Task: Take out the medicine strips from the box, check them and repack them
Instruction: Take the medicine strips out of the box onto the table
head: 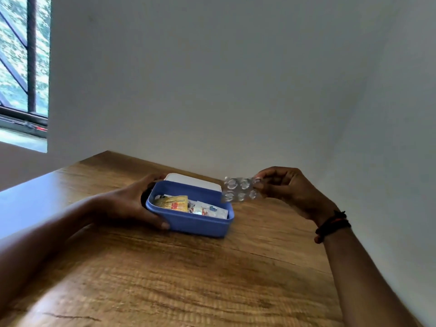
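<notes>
A blue plastic box stands open on the wooden table, with its white lid lying just behind it. Inside lie a yellow strip and a white strip. My left hand grips the box's left end, thumb on the near wall. My right hand is raised to the right of the box and pinches the end of a silver blister strip with round pill pockets. That strip hangs in the air over the box's far right corner.
A plain white wall rises right behind the table's far and right edges. A barred window is at the upper left. A dark thread band circles my right wrist.
</notes>
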